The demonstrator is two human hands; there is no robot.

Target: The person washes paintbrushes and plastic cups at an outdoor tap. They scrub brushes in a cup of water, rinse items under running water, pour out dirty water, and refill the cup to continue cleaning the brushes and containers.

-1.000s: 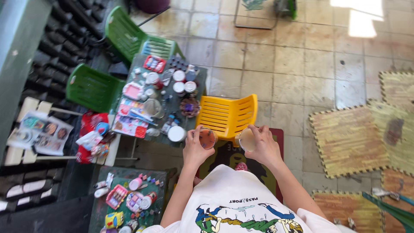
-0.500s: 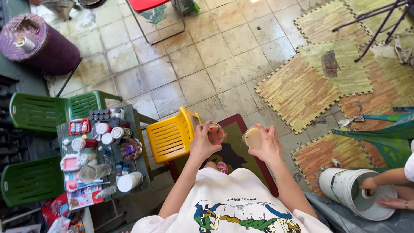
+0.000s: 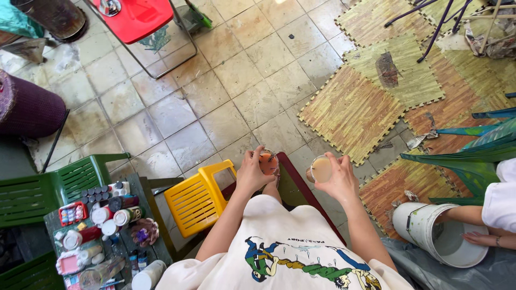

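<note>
Bright daylight, soft shadows, sharp, wide-angle bend

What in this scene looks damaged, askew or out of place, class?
The foam floor mats lie crooked with gaps between them, and one carries a dark worn patch. The left hand and right hand hold their small containers without visible spills.

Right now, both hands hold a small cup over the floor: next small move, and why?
Probably bring the left hand with its orange cup closer to the pale cup in the right hand. The cups are apart, both held in mid-air above the dark red mat.
</note>
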